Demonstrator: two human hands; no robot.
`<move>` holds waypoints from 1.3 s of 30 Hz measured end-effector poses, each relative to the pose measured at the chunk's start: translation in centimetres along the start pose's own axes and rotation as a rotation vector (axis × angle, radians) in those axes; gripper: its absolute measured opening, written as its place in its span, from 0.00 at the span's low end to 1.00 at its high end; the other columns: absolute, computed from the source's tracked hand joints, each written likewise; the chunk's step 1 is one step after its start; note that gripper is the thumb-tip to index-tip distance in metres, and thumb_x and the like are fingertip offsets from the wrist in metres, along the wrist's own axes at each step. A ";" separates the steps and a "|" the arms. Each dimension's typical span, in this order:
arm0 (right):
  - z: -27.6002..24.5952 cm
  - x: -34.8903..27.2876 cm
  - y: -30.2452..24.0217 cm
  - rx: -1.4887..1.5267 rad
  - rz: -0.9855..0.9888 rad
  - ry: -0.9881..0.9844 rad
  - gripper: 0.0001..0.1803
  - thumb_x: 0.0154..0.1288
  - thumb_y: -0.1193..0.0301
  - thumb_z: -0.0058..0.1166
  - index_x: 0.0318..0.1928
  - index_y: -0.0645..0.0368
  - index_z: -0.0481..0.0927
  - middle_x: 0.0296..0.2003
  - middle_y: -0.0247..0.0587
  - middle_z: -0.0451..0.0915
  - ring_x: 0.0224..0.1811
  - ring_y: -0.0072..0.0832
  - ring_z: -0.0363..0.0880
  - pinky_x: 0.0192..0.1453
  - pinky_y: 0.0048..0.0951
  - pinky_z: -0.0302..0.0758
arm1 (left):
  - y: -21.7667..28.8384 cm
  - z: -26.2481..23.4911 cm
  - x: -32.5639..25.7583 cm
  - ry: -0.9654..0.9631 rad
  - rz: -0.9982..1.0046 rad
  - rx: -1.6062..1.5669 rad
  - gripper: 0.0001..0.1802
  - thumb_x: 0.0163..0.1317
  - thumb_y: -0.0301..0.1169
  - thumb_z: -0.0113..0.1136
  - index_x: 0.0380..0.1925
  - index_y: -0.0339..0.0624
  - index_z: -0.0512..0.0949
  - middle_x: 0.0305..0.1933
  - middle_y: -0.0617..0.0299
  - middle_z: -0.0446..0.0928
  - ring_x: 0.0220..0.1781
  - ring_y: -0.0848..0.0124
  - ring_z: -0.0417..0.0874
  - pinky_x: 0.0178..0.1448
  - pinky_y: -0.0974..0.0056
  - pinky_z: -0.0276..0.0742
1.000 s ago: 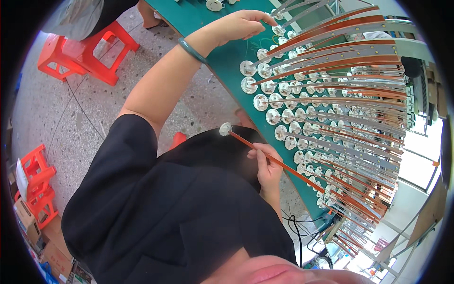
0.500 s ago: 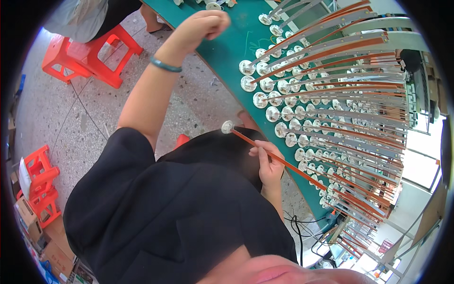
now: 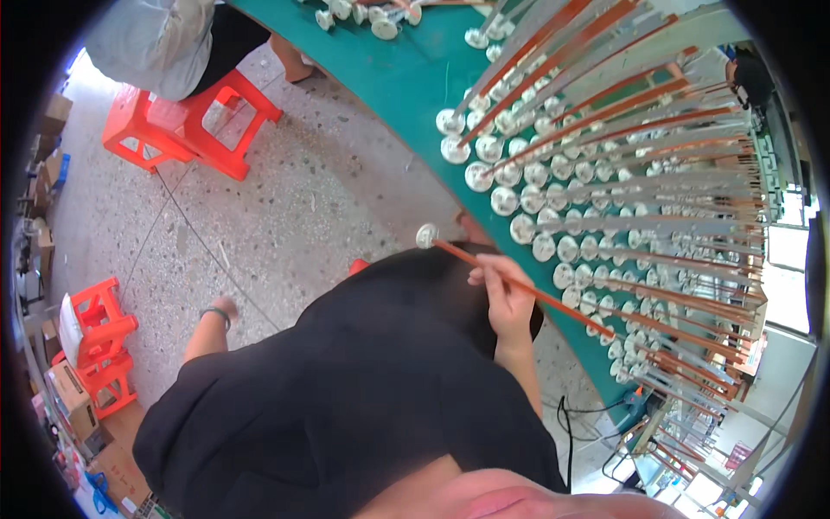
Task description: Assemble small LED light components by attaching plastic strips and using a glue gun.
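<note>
My right hand (image 3: 508,290) grips one orange strip (image 3: 562,306) with a white round base (image 3: 426,235), held before my body at the edge of the green worktop (image 3: 411,95); my left hand (image 3: 226,307) hangs well apart, too blurred to tell open or closed. Many similar based strips (image 3: 544,247) already stand in rows; I judge mine not yet placed, and cannot determine how many remain.

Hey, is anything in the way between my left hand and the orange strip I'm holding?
Nothing visible blocks it. Your black-clothed lap lies between the left hand and the orange strip in this view, but the strip appears raised above it.
</note>
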State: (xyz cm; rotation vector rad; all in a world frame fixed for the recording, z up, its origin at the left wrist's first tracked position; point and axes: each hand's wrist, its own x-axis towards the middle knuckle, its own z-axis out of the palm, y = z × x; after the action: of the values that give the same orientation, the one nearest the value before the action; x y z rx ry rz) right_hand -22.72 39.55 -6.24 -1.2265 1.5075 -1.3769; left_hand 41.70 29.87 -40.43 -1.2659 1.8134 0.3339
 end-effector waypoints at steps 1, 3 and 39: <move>-0.1 -0.7 -0.1 0.005 0.007 -0.006 0.09 0.69 0.80 0.50 0.45 0.67 0.81 0.32 0.41 0.80 0.33 0.23 0.81 0.40 0.22 0.79 | 0.3 1.5 -1.0 -0.138 -0.086 -0.310 0.22 0.51 0.44 0.64 0.40 0.39 0.85 0.48 0.47 0.82 0.57 0.52 0.81 0.61 0.51 0.74; 0.3 -0.8 -0.5 0.008 -0.021 0.006 0.09 0.68 0.80 0.50 0.45 0.67 0.81 0.33 0.40 0.81 0.33 0.23 0.81 0.39 0.21 0.78 | 4.7 -11.8 0.0 0.190 -0.133 -0.396 0.19 0.55 0.46 0.63 0.32 0.39 0.85 0.42 0.45 0.83 0.45 0.48 0.84 0.49 0.49 0.81; -2.5 -4.4 -9.1 0.034 -0.370 0.118 0.09 0.71 0.79 0.48 0.45 0.68 0.81 0.35 0.41 0.82 0.34 0.22 0.81 0.40 0.19 0.78 | 27.4 -43.8 -20.0 0.039 1.415 -1.516 0.29 0.65 0.36 0.61 0.64 0.35 0.68 0.55 0.55 0.78 0.49 0.64 0.83 0.55 0.63 0.78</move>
State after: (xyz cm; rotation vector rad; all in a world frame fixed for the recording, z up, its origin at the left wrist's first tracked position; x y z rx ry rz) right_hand -22.39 44.80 2.71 -1.4782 1.3729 -1.7327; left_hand -1.83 26.46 -6.30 -0.3870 2.1240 2.7814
